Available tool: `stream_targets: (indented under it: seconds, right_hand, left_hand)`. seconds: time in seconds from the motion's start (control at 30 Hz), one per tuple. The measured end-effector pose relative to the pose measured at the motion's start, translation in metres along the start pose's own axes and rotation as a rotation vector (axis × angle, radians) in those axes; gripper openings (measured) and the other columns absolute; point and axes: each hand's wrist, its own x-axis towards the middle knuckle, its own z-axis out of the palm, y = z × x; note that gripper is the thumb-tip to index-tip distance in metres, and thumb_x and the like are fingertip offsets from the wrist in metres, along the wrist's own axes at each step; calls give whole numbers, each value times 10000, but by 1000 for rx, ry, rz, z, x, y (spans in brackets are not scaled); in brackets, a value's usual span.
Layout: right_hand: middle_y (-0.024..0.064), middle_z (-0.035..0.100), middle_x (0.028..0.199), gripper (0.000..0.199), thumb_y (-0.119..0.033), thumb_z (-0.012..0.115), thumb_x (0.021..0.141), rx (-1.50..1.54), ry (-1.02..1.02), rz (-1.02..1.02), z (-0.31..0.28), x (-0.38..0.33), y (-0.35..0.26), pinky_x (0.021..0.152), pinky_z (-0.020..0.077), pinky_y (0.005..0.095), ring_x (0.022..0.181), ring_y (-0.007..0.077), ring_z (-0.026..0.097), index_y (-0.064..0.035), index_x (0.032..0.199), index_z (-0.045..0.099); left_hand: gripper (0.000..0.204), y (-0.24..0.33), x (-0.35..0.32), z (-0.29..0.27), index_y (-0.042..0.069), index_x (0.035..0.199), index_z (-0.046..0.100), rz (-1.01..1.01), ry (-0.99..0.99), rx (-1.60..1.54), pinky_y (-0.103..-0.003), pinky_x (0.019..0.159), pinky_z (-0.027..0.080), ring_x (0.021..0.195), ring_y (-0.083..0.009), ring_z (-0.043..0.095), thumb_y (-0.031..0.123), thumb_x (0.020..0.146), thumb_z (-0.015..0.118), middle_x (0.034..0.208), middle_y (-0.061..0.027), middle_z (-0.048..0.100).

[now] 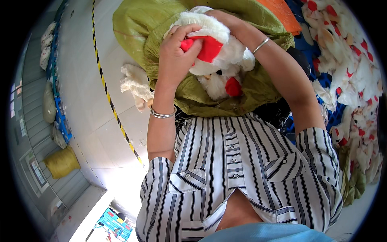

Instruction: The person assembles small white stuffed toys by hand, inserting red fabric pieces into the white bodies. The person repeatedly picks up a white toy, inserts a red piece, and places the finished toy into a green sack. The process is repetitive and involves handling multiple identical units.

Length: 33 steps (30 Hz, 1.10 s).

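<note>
Both hands close their grip on one white plush toy with red felt parts (219, 44), held above the open mouth of a large olive-green woven sack (137, 28). Left hand (177, 52) wraps the toy's near side, fingers curled over a red piece, a silver bangle (163, 114) on that wrist. Right hand (225, 20) cups the toy's top from behind, its fingers mostly hidden by the fur. A second white plush toy (219, 84) lies just below in the sack. Another limp white plush piece (135, 84) lies on the pale tiled floor (92, 121) left of the sack. A heap of similar white-and-red plush toys (350, 72) fills the right side.
</note>
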Motion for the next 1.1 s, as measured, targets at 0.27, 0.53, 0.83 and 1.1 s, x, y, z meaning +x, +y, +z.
stream_targets:
  seconds: [0.27, 0.53, 0.83, 1.1]
  right_hand:
    - [118, 647, 1158, 452, -155, 675, 801, -1047, 100, -138, 3, -28, -51, 856, 519, 368, 994, 252, 646, -20, 1222, 585]
    - [156, 623, 1058, 340, -120, 678, 790, -637, -133, -876, 2, -52, -76, 822, 486, 354, 920, 258, 608, -23, 1111, 619]
    - [38, 668, 988, 227, -46, 496, 922, -30, 562, -825, -95, -27, -83, 779, 508, 264, 893, 150, 628, 15, 1064, 663]
    - [21, 665, 843, 229, -151, 533, 956, 79, 655, -659, -89, -53, -95, 541, 451, 212, 648, 85, 585, -11, 1063, 678]
  left_hand:
    - [222, -27, 14, -10, -27, 1049, 648, -591, 211, -727, -232, 718, 542, 815, -111, 649, 127, 895, 685, 963, -85, 689]
    - [233, -35, 43, 6, -5, 1116, 613, -666, 162, -954, -251, 705, 555, 820, -145, 658, 98, 909, 641, 960, -111, 674]
    - [162, -51, 35, -31, 70, 822, 545, -644, 537, -935, -268, 447, 318, 526, -78, 382, 181, 936, 574, 577, 45, 343]
    - [174, -61, 1, -112, 92, 852, 528, -462, 668, -915, -273, 441, 247, 476, -95, 251, 217, 967, 493, 559, 38, 271]
